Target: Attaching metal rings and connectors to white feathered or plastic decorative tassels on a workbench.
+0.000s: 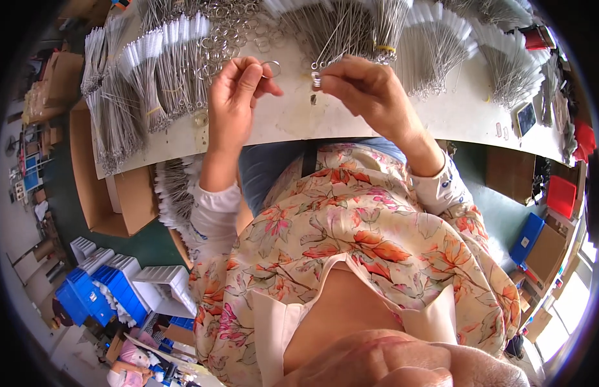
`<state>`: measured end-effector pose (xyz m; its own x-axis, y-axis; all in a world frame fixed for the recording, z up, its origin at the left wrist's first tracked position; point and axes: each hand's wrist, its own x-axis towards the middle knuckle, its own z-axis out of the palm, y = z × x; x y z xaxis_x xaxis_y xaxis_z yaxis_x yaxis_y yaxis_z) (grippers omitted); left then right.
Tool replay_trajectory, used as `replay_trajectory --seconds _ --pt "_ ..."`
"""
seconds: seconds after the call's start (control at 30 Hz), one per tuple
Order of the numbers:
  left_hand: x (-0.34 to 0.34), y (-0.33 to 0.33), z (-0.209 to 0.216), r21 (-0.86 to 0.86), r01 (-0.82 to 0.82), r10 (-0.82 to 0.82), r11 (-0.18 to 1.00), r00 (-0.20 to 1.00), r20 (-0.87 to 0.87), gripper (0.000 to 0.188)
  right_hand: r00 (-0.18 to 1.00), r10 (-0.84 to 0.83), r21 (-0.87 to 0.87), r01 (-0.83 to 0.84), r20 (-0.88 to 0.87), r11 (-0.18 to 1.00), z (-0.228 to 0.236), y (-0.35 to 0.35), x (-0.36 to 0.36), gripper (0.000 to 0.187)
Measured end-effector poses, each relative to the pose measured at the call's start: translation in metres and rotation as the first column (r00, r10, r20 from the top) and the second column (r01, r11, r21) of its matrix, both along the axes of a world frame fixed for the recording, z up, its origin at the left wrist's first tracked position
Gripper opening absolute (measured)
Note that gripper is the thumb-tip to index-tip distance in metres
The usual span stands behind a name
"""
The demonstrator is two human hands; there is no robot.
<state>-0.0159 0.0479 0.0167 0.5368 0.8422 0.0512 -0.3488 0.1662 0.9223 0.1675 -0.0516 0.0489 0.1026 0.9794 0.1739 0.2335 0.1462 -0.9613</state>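
Over the table's near edge, my left hand [238, 93] pinches a thin metal ring [278, 67] between thumb and fingers. Across from it, my right hand [370, 93] is closed on a short stack of small metal loops [316, 81] that shows past the fingertips; whatever they join onto is hidden in the hand. Just beyond the right hand lies a bundle of wire brushes [341, 35] with looped ends and white bristles. Loose metal rings [232, 32] are heaped past my left hand. The two hands are apart.
Bundles of wire brushes [144, 77] cover the left of the white table [280, 119], and more brushes [435, 48] lie at right. A cardboard box [122, 206] stands below left, near blue bins [86, 297]. A dark flat device [526, 119] lies at the right edge.
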Motion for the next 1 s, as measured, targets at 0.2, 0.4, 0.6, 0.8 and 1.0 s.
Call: replay_trajectory --seconds 0.2,0.4,0.6,0.8,1.0 --pt "0.014 -0.029 0.017 0.164 -0.222 0.211 0.961 0.974 0.083 0.011 0.983 0.115 0.068 -0.106 -0.143 0.992 0.019 0.009 -0.028 0.010" --pt "-0.003 -0.031 0.035 -0.022 0.029 -0.024 0.999 0.975 0.219 0.016 0.970 -0.061 0.436 -0.050 0.236 0.899 0.015 0.003 -0.037 0.012" --pt "-0.024 -0.031 0.063 0.288 0.049 -0.036 0.956 0.998 -0.052 0.023 0.700 -0.231 0.607 -0.352 0.676 0.712 0.028 0.004 -0.026 0.020" --pt "-0.022 -0.037 0.067 0.543 -0.028 0.166 0.839 0.964 -0.208 0.027 0.957 0.088 0.480 -0.217 0.277 0.850 0.023 0.010 -0.029 0.016" --pt "-0.013 -0.030 0.054 0.896 -0.214 0.468 0.390 0.884 0.007 0.033 0.852 0.139 -0.140 -0.240 -0.505 0.960 0.046 0.010 -0.032 0.015"
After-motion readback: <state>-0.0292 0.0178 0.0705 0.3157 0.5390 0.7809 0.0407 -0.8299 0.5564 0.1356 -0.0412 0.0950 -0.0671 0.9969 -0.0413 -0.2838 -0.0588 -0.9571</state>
